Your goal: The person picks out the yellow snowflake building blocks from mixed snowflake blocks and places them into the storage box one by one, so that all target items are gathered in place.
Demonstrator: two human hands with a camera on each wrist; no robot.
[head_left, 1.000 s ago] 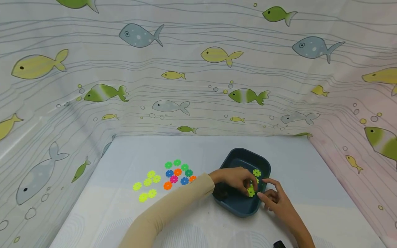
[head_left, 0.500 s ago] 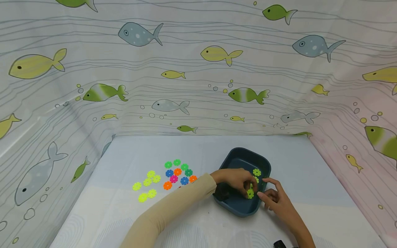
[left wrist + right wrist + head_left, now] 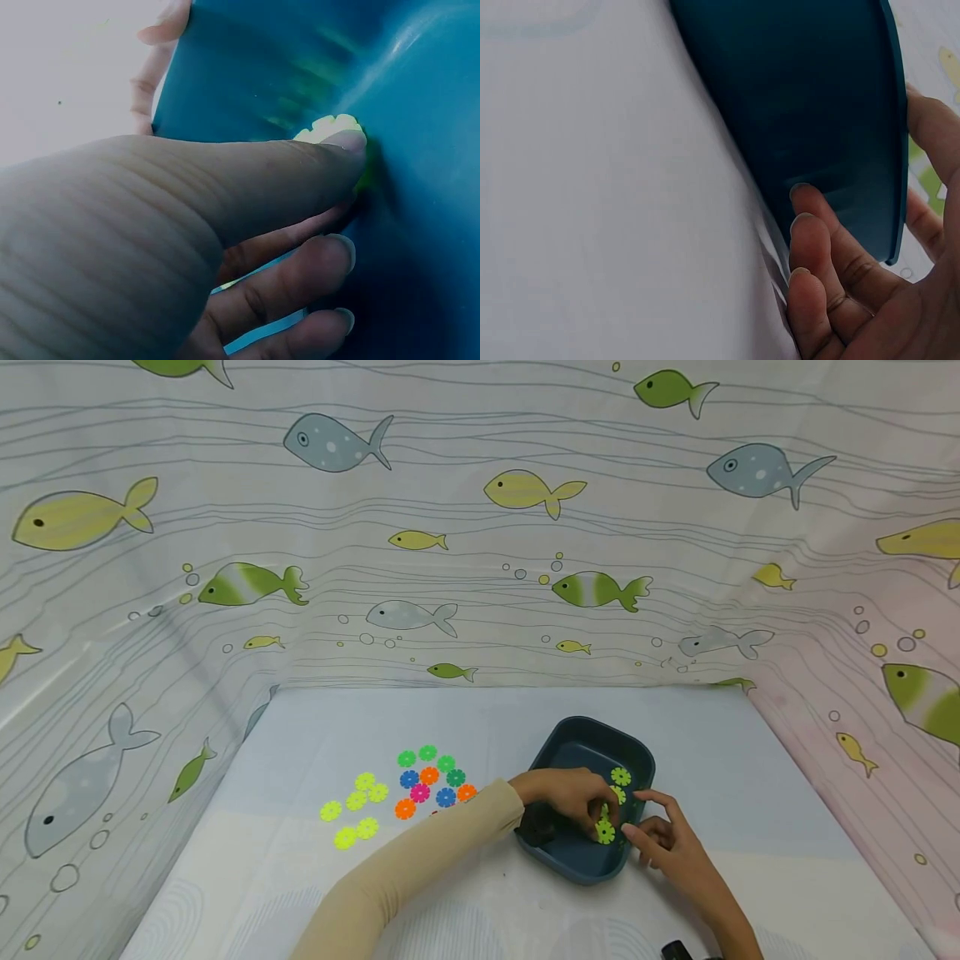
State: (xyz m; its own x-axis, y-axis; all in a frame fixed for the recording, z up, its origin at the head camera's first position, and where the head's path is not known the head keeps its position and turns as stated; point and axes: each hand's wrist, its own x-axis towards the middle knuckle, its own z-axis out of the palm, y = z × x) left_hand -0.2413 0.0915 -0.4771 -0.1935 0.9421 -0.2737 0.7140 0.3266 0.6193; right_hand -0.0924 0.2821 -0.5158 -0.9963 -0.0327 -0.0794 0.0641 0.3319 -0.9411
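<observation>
Left hand pinches yellow disc, mostly hidden by thumb, inside blue tray; right hand grips tray's right wall. Left sleeve blocks edge of multicoloured discs; loose yellow discs further left.

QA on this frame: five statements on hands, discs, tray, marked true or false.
1. The left hand pinches a yellow-green disc. True.
2. The right hand holds an orange disc. False: its fingers are against the tray's outer wall.
3. The tray is red. False: it is dark blue.
4. A pink disc lies outside the tray. True.
5. The left arm's sleeve is beige. True.
</observation>
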